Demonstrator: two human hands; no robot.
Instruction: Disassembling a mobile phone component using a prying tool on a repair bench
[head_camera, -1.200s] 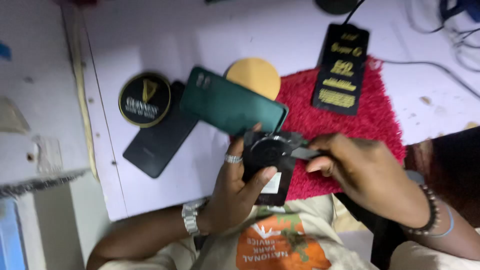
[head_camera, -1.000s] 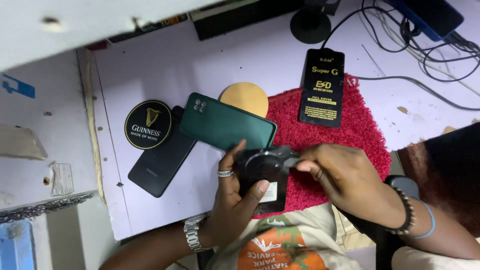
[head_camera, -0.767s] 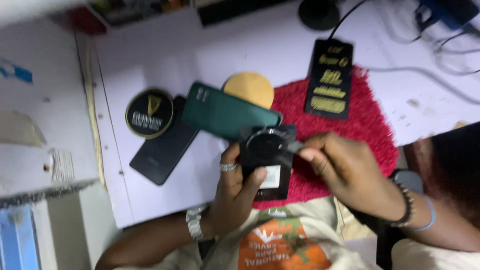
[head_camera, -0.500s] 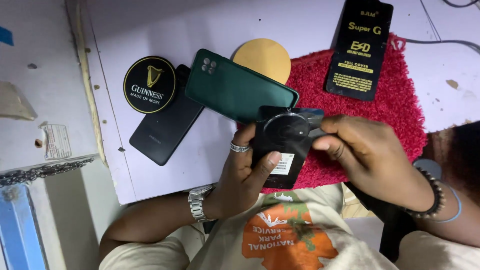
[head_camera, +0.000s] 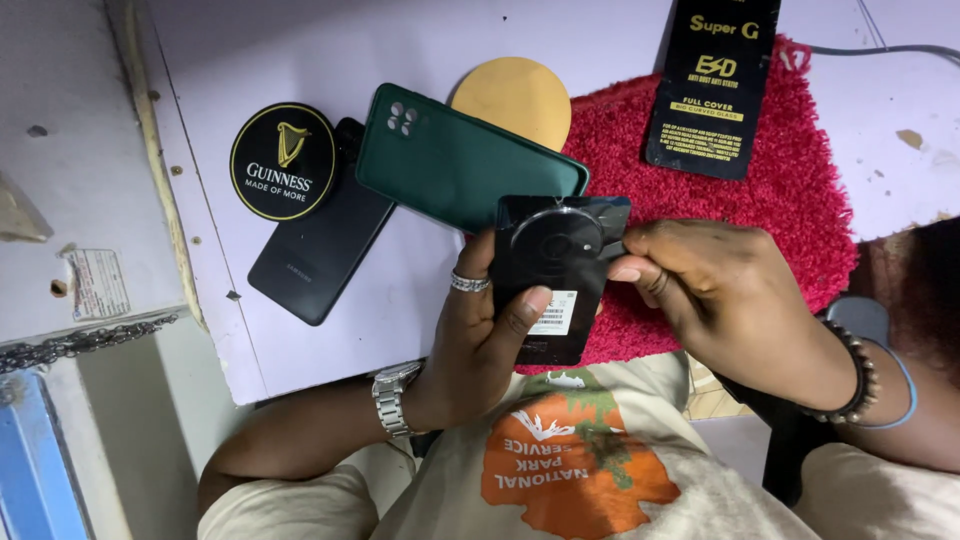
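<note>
My left hand (head_camera: 478, 335), with a ring and a metal wristwatch, grips a black phone (head_camera: 557, 280) from below, thumb across its back near a white sticker. The phone has a large round camera ring at its top. My right hand (head_camera: 715, 285), with bead bracelets on the wrist, pinches the phone's upper right edge with its fingertips. A dark green phone (head_camera: 460, 165) lies face down just behind the held one, partly on a red fuzzy mat (head_camera: 790, 200).
A black phone (head_camera: 315, 245) lies face down on the white table, under a round black coaster (head_camera: 283, 162). A tan round disc (head_camera: 515, 95) and a flat black package (head_camera: 715, 85) lie farther back. The table's front edge (head_camera: 330, 385) runs below my left hand.
The view has shifted and come closer. Both hands keep hold of the black phone, which now sits slightly lower and nearer me. My right fingertips have moved to its upper right edge.
</note>
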